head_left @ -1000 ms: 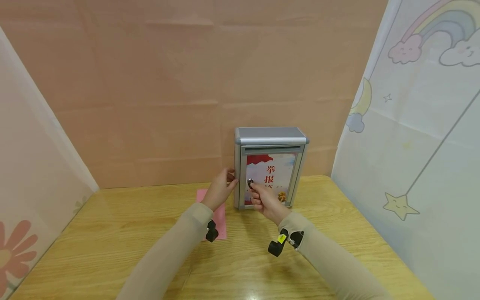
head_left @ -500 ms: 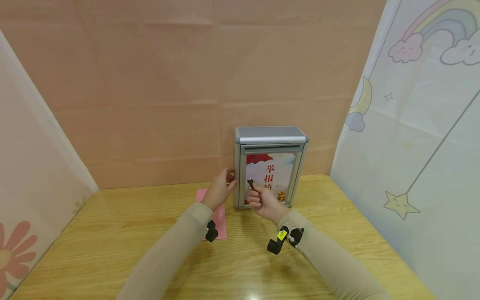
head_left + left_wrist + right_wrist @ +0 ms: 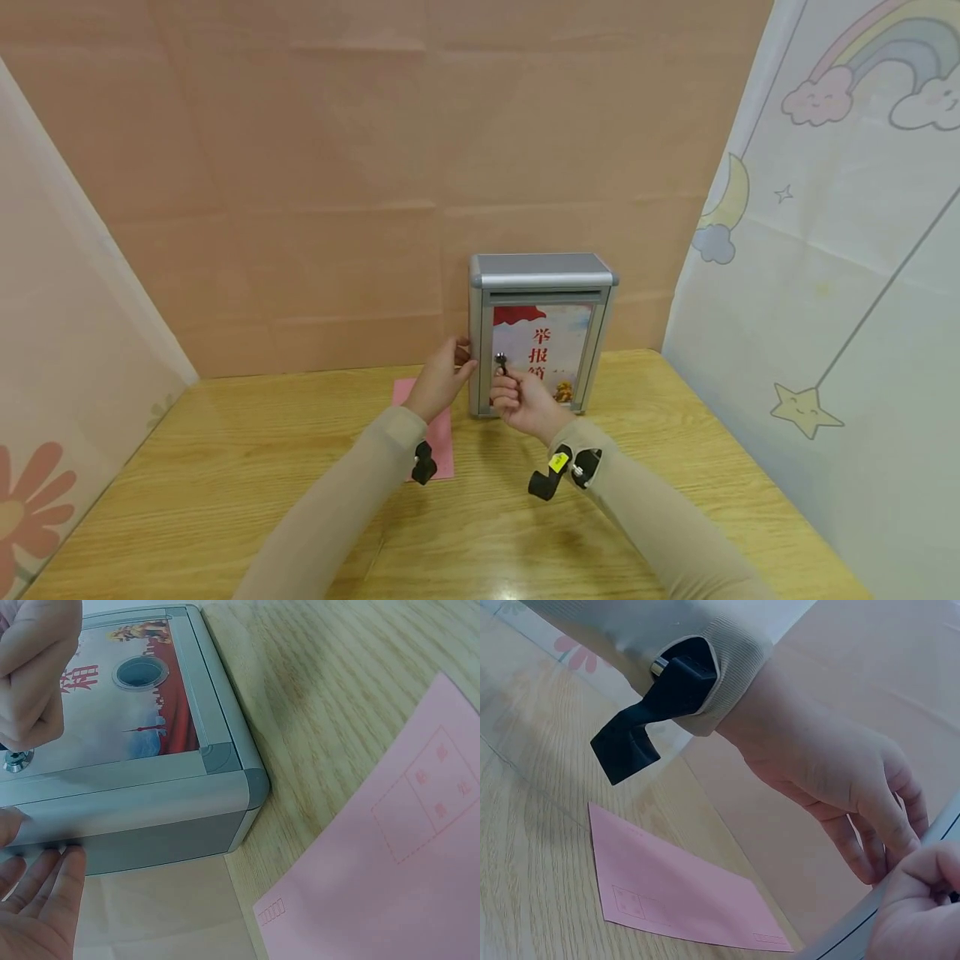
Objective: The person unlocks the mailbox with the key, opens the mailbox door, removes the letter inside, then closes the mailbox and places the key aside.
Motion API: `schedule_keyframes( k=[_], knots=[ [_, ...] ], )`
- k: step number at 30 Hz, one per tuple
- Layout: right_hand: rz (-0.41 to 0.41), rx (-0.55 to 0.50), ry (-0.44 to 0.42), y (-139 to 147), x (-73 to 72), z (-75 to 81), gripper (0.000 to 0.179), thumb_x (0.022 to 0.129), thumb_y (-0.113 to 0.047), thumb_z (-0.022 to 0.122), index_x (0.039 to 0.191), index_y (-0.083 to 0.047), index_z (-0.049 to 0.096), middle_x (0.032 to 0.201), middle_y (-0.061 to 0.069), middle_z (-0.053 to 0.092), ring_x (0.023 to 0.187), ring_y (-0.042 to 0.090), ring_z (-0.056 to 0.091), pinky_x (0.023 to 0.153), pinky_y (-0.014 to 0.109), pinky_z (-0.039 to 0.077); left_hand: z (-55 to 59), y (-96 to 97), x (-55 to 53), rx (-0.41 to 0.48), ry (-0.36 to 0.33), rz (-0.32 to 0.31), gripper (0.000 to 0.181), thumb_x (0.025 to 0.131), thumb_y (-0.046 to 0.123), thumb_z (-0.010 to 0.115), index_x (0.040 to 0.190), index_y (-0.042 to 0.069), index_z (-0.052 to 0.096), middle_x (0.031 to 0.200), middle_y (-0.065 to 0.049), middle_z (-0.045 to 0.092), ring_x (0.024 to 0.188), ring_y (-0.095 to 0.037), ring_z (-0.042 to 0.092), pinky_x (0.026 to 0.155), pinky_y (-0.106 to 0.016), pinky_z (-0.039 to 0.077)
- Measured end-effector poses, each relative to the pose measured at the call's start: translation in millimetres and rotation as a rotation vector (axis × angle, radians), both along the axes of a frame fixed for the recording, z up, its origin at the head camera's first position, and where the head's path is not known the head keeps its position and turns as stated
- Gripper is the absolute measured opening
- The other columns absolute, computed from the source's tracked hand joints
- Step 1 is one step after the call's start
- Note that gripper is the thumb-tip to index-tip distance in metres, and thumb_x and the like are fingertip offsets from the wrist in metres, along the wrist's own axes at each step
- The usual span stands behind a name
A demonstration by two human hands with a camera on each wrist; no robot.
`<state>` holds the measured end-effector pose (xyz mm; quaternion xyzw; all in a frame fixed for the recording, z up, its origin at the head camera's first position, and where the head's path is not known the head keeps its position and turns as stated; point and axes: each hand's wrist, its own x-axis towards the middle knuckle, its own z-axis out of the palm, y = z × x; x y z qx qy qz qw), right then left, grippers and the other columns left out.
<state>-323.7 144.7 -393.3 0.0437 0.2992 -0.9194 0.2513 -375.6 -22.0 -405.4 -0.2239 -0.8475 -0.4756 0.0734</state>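
Note:
A grey metal letter box (image 3: 542, 265) stands upright on the table, with a printed poster and red characters on its front door. My right hand (image 3: 531, 402) pinches a small black-headed key (image 3: 504, 372) at the round lock (image 3: 500, 357) on the door's left side. In the left wrist view, the curled right hand (image 3: 34, 682) hides most of the key beside the silver lock (image 3: 18, 760). The straight fingers of my left hand (image 3: 437, 382) rest against the box's left side, thumb by its front edge. A round hole (image 3: 140, 672) shows low in the poster.
A pink envelope (image 3: 442, 442) with printed red boxes lies flat on the wooden table (image 3: 262, 467), partly under my left forearm. A brown-papered wall (image 3: 300, 208) rises close behind the box. Decorated side walls flank the table.
My right hand and wrist have shifted slightly to the left and turned a little, still pinching the key at the lock. The left hand and the box stay in place.

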Motion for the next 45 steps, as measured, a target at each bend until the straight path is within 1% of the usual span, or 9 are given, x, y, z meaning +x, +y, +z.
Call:
schedule_keyframes(
  k=[6, 10, 13, 22, 27, 34, 39, 43, 45],
  knots=[
    [-0.016, 0.061, -0.007, -1.3, 0.0, 2.5, 0.030, 0.108, -0.029, 0.021, 0.089, -0.014, 0.038, 0.055, -0.009, 0.035, 0.046, 0.002, 0.025, 0.039, 0.012, 0.023, 1.2, 0.5, 1.9, -0.003, -0.009, 0.012, 0.040, 0.097, 0.020, 0.060, 0.131, 0.004, 0.047, 0.111, -0.011, 0.063, 0.104, -0.024, 0.063, 0.088, -0.037, 0.054],
    [-0.020, 0.093, -0.006, -0.4, 0.1, 1.7, 0.031, 0.108, -0.032, 0.023, 0.087, -0.014, 0.039, 0.055, -0.009, 0.035, 0.045, 0.002, 0.026, 0.038, 0.013, 0.023, 1.1, 0.4, 2.9, -0.009, 0.010, 0.011, 0.039, 0.097, 0.019, 0.060, 0.130, 0.003, 0.047, 0.110, -0.012, 0.063, 0.102, -0.025, 0.063, 0.087, -0.037, 0.055],
    [-0.019, 0.100, -0.008, 0.4, 0.6, 1.6, 0.033, 0.107, -0.034, 0.025, 0.085, -0.014, 0.040, 0.054, -0.008, 0.035, 0.044, 0.002, 0.027, 0.039, 0.013, 0.023, 0.9, 0.5, 3.3, -0.014, 0.022, 0.011, 0.038, 0.097, 0.018, 0.060, 0.129, 0.002, 0.047, 0.109, -0.012, 0.063, 0.101, -0.024, 0.063, 0.086, -0.037, 0.055],
    [-0.013, 0.118, 0.004, 1.3, -0.3, 1.3, 0.031, 0.107, -0.033, 0.028, 0.086, -0.014, 0.041, 0.054, -0.009, 0.036, 0.044, 0.002, 0.028, 0.038, 0.013, 0.024, 0.6, 1.0, 3.2, -0.009, 0.011, 0.023, 0.037, 0.097, 0.019, 0.060, 0.129, 0.004, 0.047, 0.109, -0.011, 0.064, 0.101, -0.024, 0.063, 0.086, -0.037, 0.055],
    [-0.020, 0.151, 0.013, 1.3, -0.6, 2.0, 0.028, 0.106, -0.032, 0.030, 0.087, -0.014, 0.040, 0.053, -0.009, 0.036, 0.043, 0.002, 0.029, 0.038, 0.013, 0.024, 0.0, 1.4, 2.9, -0.009, 0.015, 0.025, 0.037, 0.097, 0.018, 0.060, 0.129, 0.003, 0.048, 0.108, -0.011, 0.064, 0.101, -0.024, 0.063, 0.086, -0.037, 0.055],
    [-0.074, 0.240, 0.003, -0.5, -1.4, 3.6, 0.024, 0.106, -0.031, 0.034, 0.090, -0.014, 0.040, 0.052, -0.010, 0.034, 0.041, 0.001, 0.028, 0.037, 0.013, 0.023, 1.0, 1.5, 2.9, -0.009, -0.001, 0.019, 0.037, 0.098, 0.018, 0.059, 0.130, 0.003, 0.047, 0.109, -0.011, 0.063, 0.101, -0.024, 0.063, 0.085, -0.037, 0.055],
    [-0.119, 0.301, 0.006, -0.7, -3.6, 3.3, 0.025, 0.105, -0.028, 0.040, 0.085, -0.013, 0.040, 0.050, -0.010, 0.033, 0.039, 0.001, 0.027, 0.036, 0.013, 0.023, 2.1, 1.3, 2.8, -0.010, 0.008, 0.017, 0.037, 0.098, 0.017, 0.059, 0.130, 0.003, 0.047, 0.109, -0.012, 0.063, 0.102, -0.024, 0.063, 0.086, -0.037, 0.055],
    [-0.155, 0.394, 0.070, -0.7, -5.3, 2.4, 0.023, 0.104, -0.024, 0.043, 0.085, -0.013, 0.039, 0.050, -0.010, 0.031, 0.038, 0.001, 0.026, 0.035, 0.013, 0.023, 1.4, 1.5, 1.7, -0.022, 0.018, 0.020, 0.036, 0.097, 0.017, 0.059, 0.129, 0.003, 0.047, 0.109, -0.011, 0.063, 0.101, -0.023, 0.063, 0.085, -0.037, 0.055],
    [-0.182, 0.466, 0.115, -0.9, -6.0, 1.8, 0.020, 0.104, -0.023, 0.045, 0.087, -0.012, 0.040, 0.050, -0.010, 0.030, 0.038, 0.001, 0.025, 0.035, 0.013, 0.022, 1.1, 1.6, 1.5, -0.031, 0.021, 0.023, 0.036, 0.097, 0.018, 0.059, 0.128, 0.003, 0.048, 0.109, -0.011, 0.063, 0.101, -0.023, 0.063, 0.085, -0.036, 0.055]
  ],
)
